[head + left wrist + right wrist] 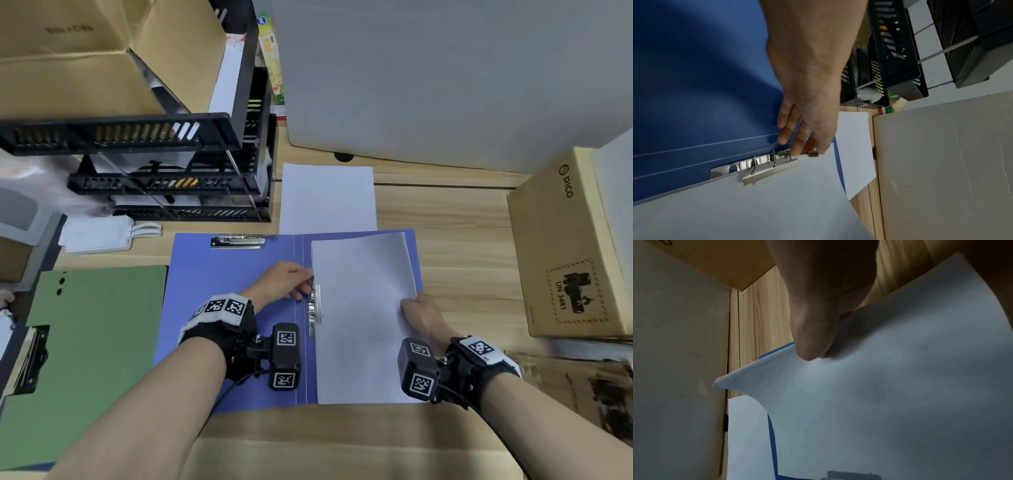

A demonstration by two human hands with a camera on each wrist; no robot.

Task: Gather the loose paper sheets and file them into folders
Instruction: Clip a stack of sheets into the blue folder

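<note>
Paper sheets (363, 308) in blue folder (233, 274), "PICO" box (565, 246)

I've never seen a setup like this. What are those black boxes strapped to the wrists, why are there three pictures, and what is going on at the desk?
No robot here: a person wears three cameras. The head view looks down from above; the black boxes are wrist cameras, each looking along one of the hands. On the wooden desk lies an open blue folder. The left hand pinches the lever of the folder's metal clip. The right hand pinches the edge of a paper stack lying in the folder, its far corner curling up. Another loose sheet waits behind the folder. A green folder and black trays sit at the left.
</note>
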